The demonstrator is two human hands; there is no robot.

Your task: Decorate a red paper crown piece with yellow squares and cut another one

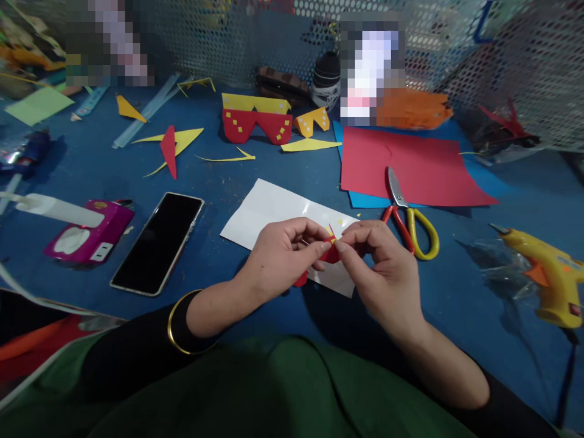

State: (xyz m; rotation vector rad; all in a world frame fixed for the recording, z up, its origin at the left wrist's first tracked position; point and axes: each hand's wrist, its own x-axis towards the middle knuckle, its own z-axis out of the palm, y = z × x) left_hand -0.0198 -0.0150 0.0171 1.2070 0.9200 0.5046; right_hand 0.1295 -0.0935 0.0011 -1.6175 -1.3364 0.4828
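Note:
Between my two hands is a small red paper cutout (331, 252) with a bit of yellow at its upper edge; my fingers cover much of it. My left hand (285, 252) pinches it from the left, thumb against fingertips. From the other side, my right hand (383, 267) has thumb and forefinger closed at the same edge. A white sheet (274, 207) lies under the hands, with tiny yellow bits near its right corner. Just beyond my right hand are scissors (401, 207) with red and yellow handles, lying partly on red paper (410, 164).
Red and yellow paper masks (258, 125) stand at the back, beside a small orange one (312, 123). Yellow paper scraps (187, 143) lie left of them. A phone (157, 243) and purple power adapter (91, 231) sit left; a yellow glue gun (547, 274) lies right.

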